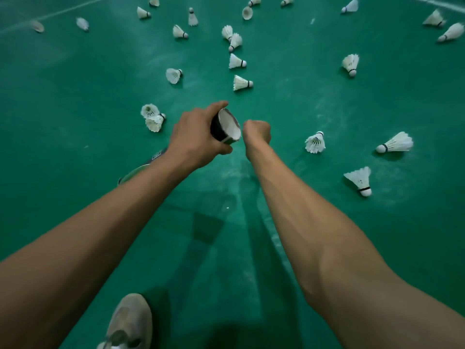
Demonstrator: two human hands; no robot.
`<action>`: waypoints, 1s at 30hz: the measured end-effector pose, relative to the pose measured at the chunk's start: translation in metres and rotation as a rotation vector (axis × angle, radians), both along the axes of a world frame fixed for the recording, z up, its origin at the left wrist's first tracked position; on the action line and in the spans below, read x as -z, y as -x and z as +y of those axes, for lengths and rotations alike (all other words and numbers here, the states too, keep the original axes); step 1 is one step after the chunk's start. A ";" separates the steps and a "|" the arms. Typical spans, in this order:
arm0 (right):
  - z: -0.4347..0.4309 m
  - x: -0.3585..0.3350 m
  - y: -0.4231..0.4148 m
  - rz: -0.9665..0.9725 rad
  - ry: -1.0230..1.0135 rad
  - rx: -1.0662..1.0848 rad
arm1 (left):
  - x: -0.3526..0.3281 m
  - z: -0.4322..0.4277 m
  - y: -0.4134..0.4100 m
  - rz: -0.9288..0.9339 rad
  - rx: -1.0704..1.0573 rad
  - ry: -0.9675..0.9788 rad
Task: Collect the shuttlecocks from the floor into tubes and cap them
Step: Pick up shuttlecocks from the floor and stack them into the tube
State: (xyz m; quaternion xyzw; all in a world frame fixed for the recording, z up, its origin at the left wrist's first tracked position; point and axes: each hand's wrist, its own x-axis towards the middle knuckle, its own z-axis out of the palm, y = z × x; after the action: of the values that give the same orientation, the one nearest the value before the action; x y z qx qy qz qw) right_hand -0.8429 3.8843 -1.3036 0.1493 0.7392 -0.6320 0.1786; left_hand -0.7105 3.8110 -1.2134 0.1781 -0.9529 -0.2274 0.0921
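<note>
My left hand [196,139] grips a dark shuttlecock tube [226,127] near its open mouth, which shows a white inside and points up and to the right. The rest of the tube runs down-left under my forearm. My right hand [258,133] is curled into a fist right beside the tube's rim; nothing shows in it. Several white shuttlecocks lie on the green floor: a pair [153,118] left of my left hand, one [315,143] just right of my right hand, one [359,180] further right, and one [241,83] ahead.
Many more shuttlecocks [235,41] are scattered across the far floor. My white shoe [128,323] stands at the bottom edge. White court lines [432,1] cross the top corners. Bare green floor [75,122] lies to the left.
</note>
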 end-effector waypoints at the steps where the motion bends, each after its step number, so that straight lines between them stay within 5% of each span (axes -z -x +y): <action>1: 0.000 0.004 -0.003 -0.010 0.010 -0.002 | 0.002 0.001 0.006 -0.017 0.008 0.002; 8: 0.037 0.012 0.010 0.072 0.024 -0.044 | 0.015 0.031 0.045 -0.015 0.127 0.025; 18: 0.168 0.017 0.037 0.278 -0.621 -0.232 | 0.033 0.107 0.097 -0.020 0.323 0.062; 23: 0.213 0.033 0.025 0.081 -1.082 -0.484 | 0.038 0.147 0.116 -0.024 0.430 0.091; 30: 0.235 0.071 0.002 -0.058 -1.225 -0.558 | 0.051 0.166 0.122 -0.050 0.533 0.149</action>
State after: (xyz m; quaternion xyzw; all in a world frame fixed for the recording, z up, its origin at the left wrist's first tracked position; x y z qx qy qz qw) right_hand -0.8452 4.1197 -1.3742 0.0439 0.9700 -0.0244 0.2380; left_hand -0.8322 3.9773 -1.2641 -0.0807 -0.9822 -0.1686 0.0182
